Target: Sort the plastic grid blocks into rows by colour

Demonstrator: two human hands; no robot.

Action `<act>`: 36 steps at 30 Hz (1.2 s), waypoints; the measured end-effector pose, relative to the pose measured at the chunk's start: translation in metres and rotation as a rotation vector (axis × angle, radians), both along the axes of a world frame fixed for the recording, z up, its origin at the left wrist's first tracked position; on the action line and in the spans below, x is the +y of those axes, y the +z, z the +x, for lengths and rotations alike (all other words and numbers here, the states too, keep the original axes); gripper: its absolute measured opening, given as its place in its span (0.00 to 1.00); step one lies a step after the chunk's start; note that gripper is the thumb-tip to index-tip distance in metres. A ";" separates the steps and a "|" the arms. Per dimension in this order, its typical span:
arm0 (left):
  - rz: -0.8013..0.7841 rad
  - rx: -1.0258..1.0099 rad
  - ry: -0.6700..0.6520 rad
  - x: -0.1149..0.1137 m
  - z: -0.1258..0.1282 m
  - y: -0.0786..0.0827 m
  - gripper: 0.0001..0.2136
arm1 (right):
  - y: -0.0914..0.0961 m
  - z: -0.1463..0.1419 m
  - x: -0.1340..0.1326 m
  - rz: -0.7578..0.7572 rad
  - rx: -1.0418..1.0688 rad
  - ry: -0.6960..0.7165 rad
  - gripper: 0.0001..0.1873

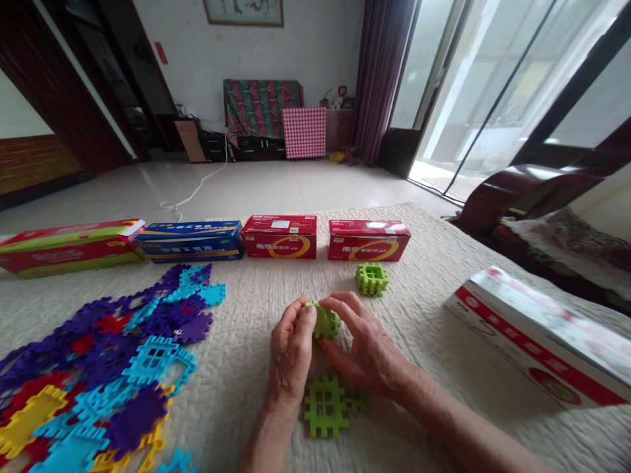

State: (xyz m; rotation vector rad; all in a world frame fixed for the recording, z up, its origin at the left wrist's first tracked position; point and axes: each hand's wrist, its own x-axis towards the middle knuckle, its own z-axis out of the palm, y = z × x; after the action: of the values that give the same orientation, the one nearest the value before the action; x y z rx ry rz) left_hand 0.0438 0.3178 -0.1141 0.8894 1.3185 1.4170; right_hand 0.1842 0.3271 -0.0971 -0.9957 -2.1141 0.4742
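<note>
Between my hands is a green interlocking plastic tile piece (326, 322), tilted up off the cloth. My left hand (292, 341) is closed, its thumb and fingers pinching the piece's left edge. My right hand (365, 338) curves around the right side, fingertips touching the top and thumb near the bottom edge. Closer to me a flat green lattice tile (326, 405) lies on the cloth, with another small green piece (357, 401) beside it, partly in shadow. Beyond my right hand stands a green cube (373, 279) built of such tiles.
A pile of purple, blue, red and yellow tiles (103, 355) spreads at left. Along the far edge stand a red-green box (69, 248), a blue box (190, 242) and two red boxes (279, 238) (369, 241). A white-red box (542, 341) lies at right on the quilted cloth (236, 394).
</note>
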 end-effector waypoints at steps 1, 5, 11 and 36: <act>0.008 0.033 0.006 0.000 -0.001 0.001 0.20 | 0.000 0.001 0.001 -0.006 0.019 -0.002 0.29; 0.032 0.140 0.002 0.000 0.001 0.000 0.19 | 0.004 0.009 0.008 0.044 0.093 -0.077 0.27; 0.046 0.327 -0.015 0.000 0.005 -0.006 0.19 | 0.008 0.039 0.026 0.193 0.167 -0.305 0.24; 0.058 0.408 -0.075 -0.003 0.003 -0.003 0.14 | -0.002 0.075 0.010 0.311 -0.224 -0.119 0.25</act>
State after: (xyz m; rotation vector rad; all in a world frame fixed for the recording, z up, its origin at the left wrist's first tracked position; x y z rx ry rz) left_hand 0.0464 0.3152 -0.1167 1.3033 1.5284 1.2612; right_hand 0.2593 0.3371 -0.0995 -1.0199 -2.2214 -0.0292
